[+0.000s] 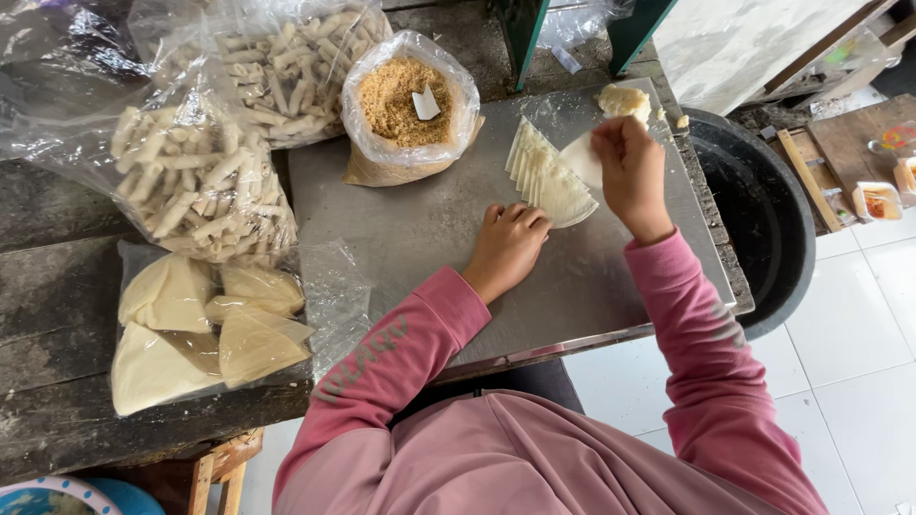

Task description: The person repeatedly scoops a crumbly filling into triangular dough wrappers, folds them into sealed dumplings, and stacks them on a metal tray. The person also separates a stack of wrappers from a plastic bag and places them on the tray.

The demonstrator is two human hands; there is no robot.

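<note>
Clear bags of pale rolls (205, 172), open crumb bag (405, 100), bag of folded wrappers (205, 329), left of tray

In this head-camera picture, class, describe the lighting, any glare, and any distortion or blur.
Head view: soft, even daylight with faint shadows; mild sheen on the metal tray and glare on the plastic bags; wide-angle bending towards the edges; left hand, right hand and wrappers fairly sharp.
</note>
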